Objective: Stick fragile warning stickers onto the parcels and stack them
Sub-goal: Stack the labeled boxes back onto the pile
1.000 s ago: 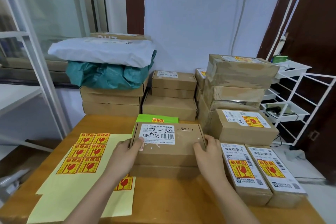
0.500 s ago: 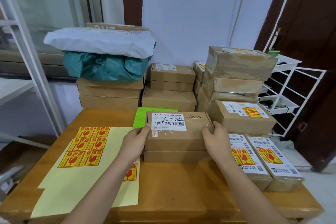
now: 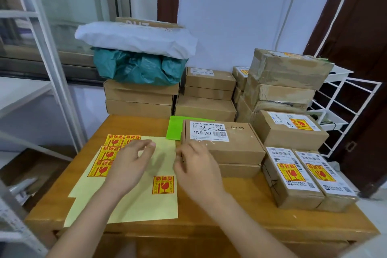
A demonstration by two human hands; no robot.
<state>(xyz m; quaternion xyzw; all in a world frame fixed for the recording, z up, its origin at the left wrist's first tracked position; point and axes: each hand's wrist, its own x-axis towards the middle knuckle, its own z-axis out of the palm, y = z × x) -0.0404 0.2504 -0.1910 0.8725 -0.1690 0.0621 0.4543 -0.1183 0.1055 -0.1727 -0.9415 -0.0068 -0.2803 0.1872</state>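
The top box is plain brown cardboard with a white barcode label, handwriting across it, and no red-and-yellow sticker on its visible faces. It sits on a second box on the table, just right of the yellow backing sheet.

On that sheet one sticker stands alone near the right edge — yellow, with a red broken-glass mark — and at least five more cluster at the upper left, partly hidden by the left hand.

Both hands hover over the sheet, fingers loosely curled, holding nothing; the right hand is just beside the box's near left corner.

To the right, three parcels show stickers clearly — two side by side, one behind them.
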